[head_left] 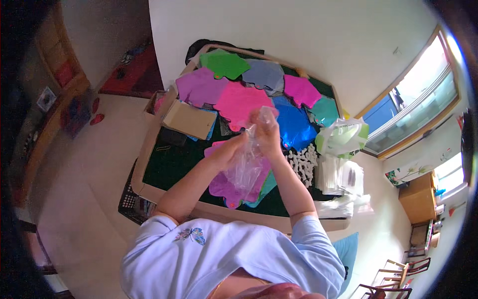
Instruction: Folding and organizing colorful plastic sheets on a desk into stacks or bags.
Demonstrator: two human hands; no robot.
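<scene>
Step in hand: handling a clear plastic bag [244, 172], held up in both hands above the dark green tabletop [164, 172]. The action is judged to be separating or opening the film.

Finger state: the left hand [239, 144] and right hand [267, 137] are close together, fingers closed on the upper part of the bag. The exact placement of each fingertip is obscured by film and blur. The lower part of the bag hangs crumpled toward the person, overlapping in view the purple pouch [232, 192]; contact between the two cannot be confirmed. No contents can be made out in the bag.

Surroundings: a pink pouch [241, 99] lies just beyond the hands, with a blue pouch [298, 124] to its right. White small pieces [302, 164] are heaped right of the purple pouch. A stack of clear packaging [336, 174] lies beside them.

Next-move requirement, as judged: locate the bag's mouth, pinch one layer with each hand, and draw the layers apart evenly. Caution: thin film may cling or tear if pulled sharply.
</scene>
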